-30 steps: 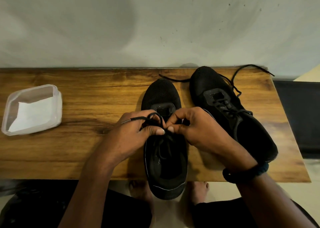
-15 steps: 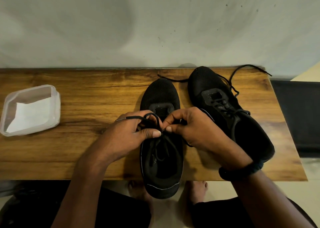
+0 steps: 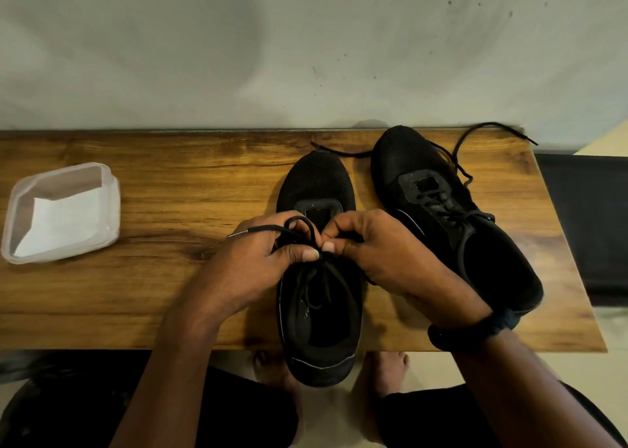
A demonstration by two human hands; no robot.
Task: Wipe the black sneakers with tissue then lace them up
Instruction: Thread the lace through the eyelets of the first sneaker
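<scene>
Both left hand (image 3: 253, 266) and right hand (image 3: 385, 255) pinch lace (image 3: 269, 232).

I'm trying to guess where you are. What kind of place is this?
Probably a room at home, not a shop: a plain wooden table stands against a bare, marked wall, bare feet rest on the floor beneath, and a plastic tub holds tissue.

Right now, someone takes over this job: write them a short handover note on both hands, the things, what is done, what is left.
Left hand: pinches the lace, looped over its fingers.
Right hand: pinches the same lace beside it.
Middle sneaker: on the table, heel over the near edge, lacing unfinished.
Second sneaker: to its right, already threaded, lace ends loose.
Tissue: in the tub, far left.
Left: finish this lace; tie the second.
</scene>
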